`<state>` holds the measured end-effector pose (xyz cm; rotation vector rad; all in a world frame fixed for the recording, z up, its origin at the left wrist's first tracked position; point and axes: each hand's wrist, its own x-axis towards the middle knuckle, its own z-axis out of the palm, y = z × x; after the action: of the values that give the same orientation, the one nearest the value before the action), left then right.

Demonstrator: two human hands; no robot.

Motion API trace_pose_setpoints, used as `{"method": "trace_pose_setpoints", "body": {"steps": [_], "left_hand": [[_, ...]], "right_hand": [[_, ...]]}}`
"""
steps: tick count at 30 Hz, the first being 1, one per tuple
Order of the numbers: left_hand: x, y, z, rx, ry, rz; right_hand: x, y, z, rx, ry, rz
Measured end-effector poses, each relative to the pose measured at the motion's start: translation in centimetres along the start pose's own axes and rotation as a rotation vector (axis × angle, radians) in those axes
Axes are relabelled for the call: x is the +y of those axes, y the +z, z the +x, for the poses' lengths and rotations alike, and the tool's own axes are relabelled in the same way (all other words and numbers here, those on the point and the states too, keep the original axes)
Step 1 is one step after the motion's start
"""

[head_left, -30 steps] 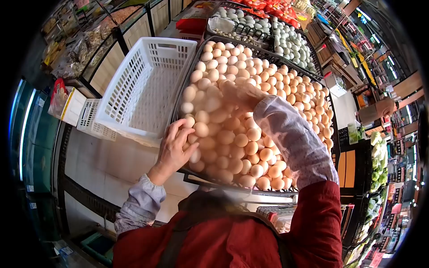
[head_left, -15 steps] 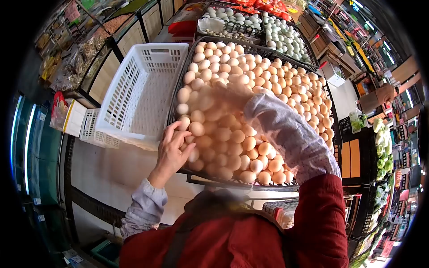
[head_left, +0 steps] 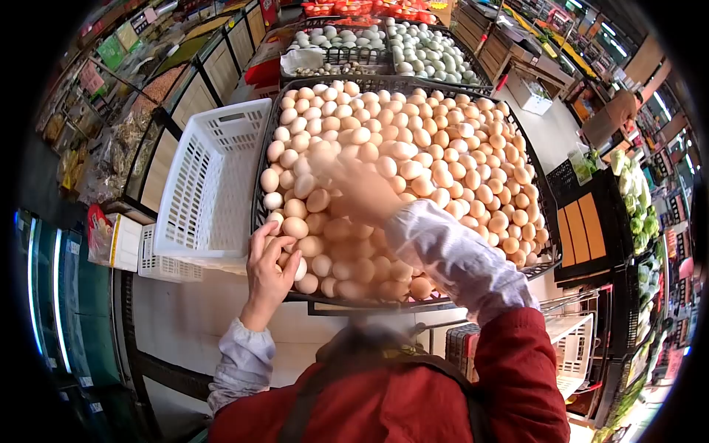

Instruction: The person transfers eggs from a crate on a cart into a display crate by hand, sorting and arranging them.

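Brown eggs (head_left: 443,173) fill a wide black crate (head_left: 550,214) in front of me, piled in layers. My left hand (head_left: 267,269) rests at the crate's near left corner. Its fingers are apart and curve over the edge, touching eggs there, with the thumb beside a pale egg (head_left: 300,268). Over the left-middle part of the pile, my right hand (head_left: 362,190) is smeared by motion, palm side down. Its fingers blend into the eggs, so whether it holds one is hidden. Both forearms wear pale patterned sleeve covers.
A white perforated plastic basket (head_left: 210,184) stands against the crate's left side. Behind are trays of pale greenish eggs (head_left: 436,55) and small speckled eggs (head_left: 329,69). Leafy vegetables (head_left: 635,192) lie at the right, and a person (head_left: 613,118) stands farther back. Glass tanks (head_left: 66,288) are at left.
The view has shifted, so the crate sits further left and lower. My right hand has swept across the pile toward its near side, still blurred. My left hand stays at the corner.
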<state>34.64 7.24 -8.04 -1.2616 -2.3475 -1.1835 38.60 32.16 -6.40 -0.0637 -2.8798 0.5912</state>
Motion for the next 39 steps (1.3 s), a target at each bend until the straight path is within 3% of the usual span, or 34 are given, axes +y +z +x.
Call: {"method": "trace_pose_setpoints", "body": {"steps": [7,9,13,15,18,20,22,24,26,27,31,35,37,38,39], "left_hand": [[6.0,2.9,0.9,-0.005,0.169,-0.166],[8.8,4.8,0.7,-0.035,0.218,-0.268],[16.1,8.9,-0.4,-0.221,0.356,-0.460],[19.5,11.6,-1.5,-0.313,0.440,-0.532],[25.6,15.6,-3.2,-0.524,0.512,-0.659],[29.4,18.0,-4.2,-0.646,0.622,-0.691],[33.6,20.6,-5.5,-0.804,0.646,-0.738],[37.5,22.8,-7.0,-0.927,0.640,-0.735],[40.9,25.2,-8.4,-1.037,0.659,-0.761],[42.6,26.4,-9.0,-1.093,0.673,-0.763],[47.1,30.6,-11.4,-1.251,0.708,-0.767],[50.2,33.7,-14.1,-1.447,0.595,-0.783],[51.1,35.8,-15.7,-1.644,0.784,-0.451],[51.4,37.1,-16.8,-1.649,0.779,-0.446],[51.6,38.5,-18.0,-1.717,0.972,-0.274]], "right_hand": [[3.7,-11.7,-14.8,0.027,0.010,0.232],[5.2,-15.4,-22.1,0.048,0.217,0.316],[7.1,-20.8,-39.7,0.357,0.602,0.314],[8.1,-21.7,-49.3,0.571,0.719,0.373],[9.5,-19.6,-63.3,0.629,1.175,0.266],[9.2,-16.5,-69.1,0.508,1.402,0.183],[9.0,-12.2,-72.5,0.572,1.337,0.280],[9.7,-6.9,-75.3,0.393,1.289,0.327],[10.9,-1.7,-77.5,0.041,1.297,0.177],[11.2,-0.1,-77.8,0.046,1.264,0.176],[10.3,1.0,-74.6,-0.197,1.251,0.326],[8.1,-0.1,-72.1,-0.393,1.224,0.436],[7.4,-0.2,-71.9,-0.449,1.186,0.437],[7.7,0.5,-72.2,-0.450,1.182,0.445],[8.3,1.6,-72.6,-0.453,1.160,0.485]]}}
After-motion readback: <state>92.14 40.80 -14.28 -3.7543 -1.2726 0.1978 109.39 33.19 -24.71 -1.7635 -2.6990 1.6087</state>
